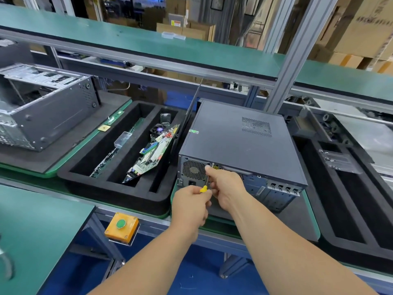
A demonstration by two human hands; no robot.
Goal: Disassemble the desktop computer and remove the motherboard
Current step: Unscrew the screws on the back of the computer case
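A dark grey desktop computer case (240, 141) lies on its side on a green-edged mat, its rear panel facing me. My left hand (190, 206) grips a screwdriver with a yellow handle (203, 189) in front of the rear panel's fan grille (194, 170). My right hand (226, 189) pinches the screwdriver's shaft near its tip, at the upper edge of the rear panel. The tip itself is hidden behind my fingers.
A black foam tray (102, 175) to the left holds motherboards (153, 152) and a fan. An opened empty case (42, 109) lies at far left. More black foam trays (340, 199) sit at right. An orange button box (121, 227) hangs below the bench edge.
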